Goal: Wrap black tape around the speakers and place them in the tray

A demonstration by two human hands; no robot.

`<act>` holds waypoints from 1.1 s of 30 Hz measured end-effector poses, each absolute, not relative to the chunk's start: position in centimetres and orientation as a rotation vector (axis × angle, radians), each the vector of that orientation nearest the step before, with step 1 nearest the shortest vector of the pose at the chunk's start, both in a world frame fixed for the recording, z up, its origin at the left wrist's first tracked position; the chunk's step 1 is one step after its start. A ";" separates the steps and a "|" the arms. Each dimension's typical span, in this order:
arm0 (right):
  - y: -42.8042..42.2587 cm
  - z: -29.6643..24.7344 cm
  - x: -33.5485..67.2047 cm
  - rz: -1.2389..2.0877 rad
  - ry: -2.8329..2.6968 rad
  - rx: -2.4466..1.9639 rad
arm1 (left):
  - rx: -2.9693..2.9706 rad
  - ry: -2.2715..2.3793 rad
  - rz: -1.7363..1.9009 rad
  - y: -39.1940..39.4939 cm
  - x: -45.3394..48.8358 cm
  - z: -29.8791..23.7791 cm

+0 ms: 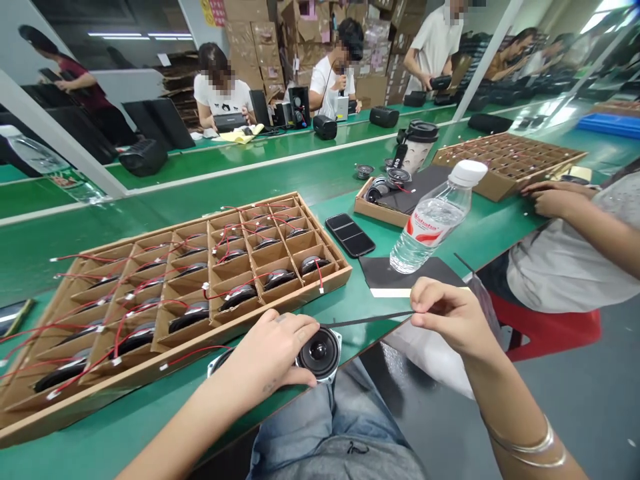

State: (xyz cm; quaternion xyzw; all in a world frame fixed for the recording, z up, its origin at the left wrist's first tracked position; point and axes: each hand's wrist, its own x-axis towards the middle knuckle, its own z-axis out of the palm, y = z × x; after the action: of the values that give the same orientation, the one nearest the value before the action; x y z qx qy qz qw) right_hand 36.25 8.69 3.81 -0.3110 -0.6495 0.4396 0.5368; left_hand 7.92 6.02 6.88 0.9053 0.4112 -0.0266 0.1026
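Note:
At the table's front edge lies a small round loudspeaker (319,351) with a black cone and metal frame. My left hand (280,350) grips its left side, index finger along the top rim and thumb at the bottom. A thin black strip (373,319) stretches from the speaker's upper rim to my right hand (445,313), whose thumb and fingers pinch its far end. Partly hidden behind my left wrist is a second speaker (216,362) with a red wire. To the left, a cardboard box with dividers (280,303) holds several speakers with red wires.
Beyond my hands are a phone (350,235), a water bottle (431,223), a black sheet with a pale edge (373,275) and a small carton of speakers (383,212). A lidded cup (416,150) stands behind. A co-worker's hands (555,199) rest near another divided box (510,160) at right.

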 end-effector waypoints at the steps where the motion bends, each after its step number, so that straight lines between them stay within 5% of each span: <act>1: 8.9 3.7 36.4 1.040 -1.543 -0.745 | 2.670 1.282 -0.088 5.6 8.1 6.7; 8: 8.1 0.8 37.5 1.132 -1.515 -0.828 | 2.523 1.541 -0.161 4.0 8.8 6.1; 33: -0.2 0.1 34.8 1.220 -1.795 -0.984 | 2.620 1.396 -0.424 5.3 9.7 7.1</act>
State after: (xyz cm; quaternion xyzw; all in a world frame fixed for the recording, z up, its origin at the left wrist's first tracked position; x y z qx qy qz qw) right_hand 34.84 -0.25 0.07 -0.3835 -0.6996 0.4757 0.3704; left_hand 9.67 5.32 7.07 0.8714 0.4644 -0.1411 0.0712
